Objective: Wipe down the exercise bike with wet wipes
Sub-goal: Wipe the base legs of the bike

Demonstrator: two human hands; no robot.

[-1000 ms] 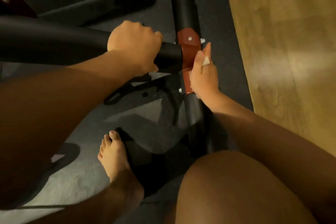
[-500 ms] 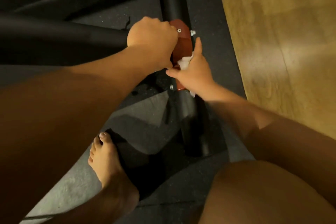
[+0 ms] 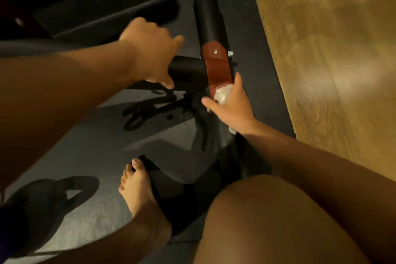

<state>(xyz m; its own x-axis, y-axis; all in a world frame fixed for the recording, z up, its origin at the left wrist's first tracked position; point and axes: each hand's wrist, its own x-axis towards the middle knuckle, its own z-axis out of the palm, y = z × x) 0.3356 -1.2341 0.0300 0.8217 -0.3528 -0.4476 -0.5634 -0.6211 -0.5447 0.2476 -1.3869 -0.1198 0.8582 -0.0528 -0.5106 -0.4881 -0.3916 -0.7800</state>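
2 hands: both work at the red bracket, the landmark for every line below.
Right hand: fingers apart and straight, palm pressing the wet wipe onto the bracket's near end.
Wet wipe: bunched white under your palm, touching the bracket; a corner pokes out by your wrist.
Left hand: left of the bracket, over the frame tube; its fingers look spread rather than wrapped, though blur softens them.
Stabiliser bar: black, running on beyond the bracket's far end.
Stroke: I judge most of the bracket is left to do; draw the wipe along its full length, then roll it round the sides.
Bolts: work the wipe's edge round the screw and the nut at the far end, where grime likely gathers.
Pressure: flatten the wipe before stroking; a wad probably cleans only a narrow stripe.
Brace: rest your left hand on the tube so the bike does not rock.
Mat: beneath the bracket; do not drag the wipe onto it.
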